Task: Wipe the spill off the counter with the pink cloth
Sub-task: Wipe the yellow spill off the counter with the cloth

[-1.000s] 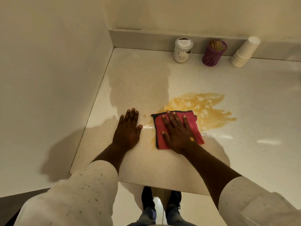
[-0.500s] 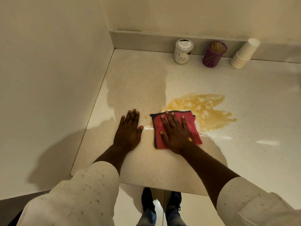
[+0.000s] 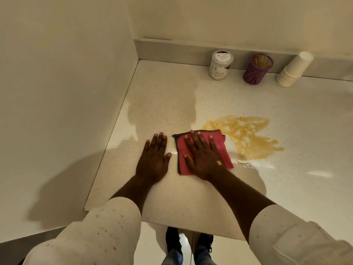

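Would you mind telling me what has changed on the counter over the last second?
Very little. The right hand has eased the pink cloth slightly left, still pressing it flat. The left hand stays flat on the counter, and the brown spill looks the same.

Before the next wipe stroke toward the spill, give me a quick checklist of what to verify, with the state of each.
1. Right hand flat on the cloth, palm and fingers pressing it down: ok.
2. Cloth lies on the counter at the near-left edge of the spill: ok.
3. Spill cleared: not ok; the yellow-brown patch lies far-right of the cloth, with a clear wet streak to its right.
4. Left hand braced flat on the counter, off the cloth and off the spill: ok.
5. Stroke path free: ok; jar, purple holder and cups stand at the back wall.
6. Cloth's underside saturation: cannot tell.
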